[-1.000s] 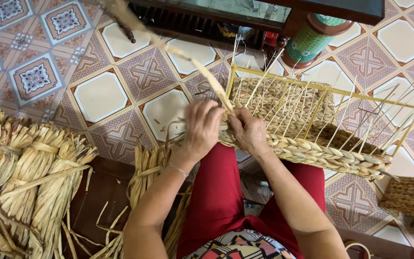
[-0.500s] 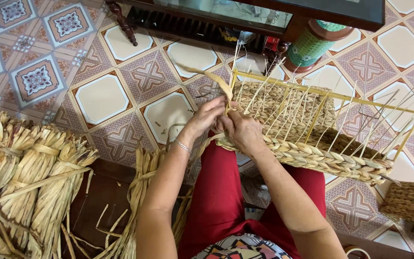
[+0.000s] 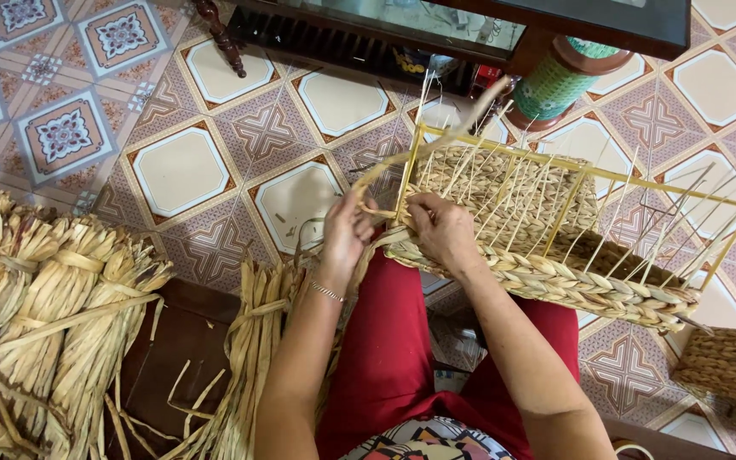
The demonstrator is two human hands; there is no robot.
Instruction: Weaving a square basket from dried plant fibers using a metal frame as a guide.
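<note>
While the half-woven basket rests tilted across the person's red-clad lap, all positions below are taken from it; well to its left lie tied bundles of dried leaf fibre, with a smaller sheaf nearer, beside the left forearm; left hand is closed, pinching a flat fibre strand that loops up at the basket's near-left corner; right hand is closed on the braided rim just beside that corner, steadying it; judged light overall; the yellow frame looks stiff and is the sound place to grip; the thin upright stakes appear springy and liable to snap; the strand seems soft and pliable; beyond the basket's far side stands a green-wrapped spool; right of it, another woven basket.
</note>
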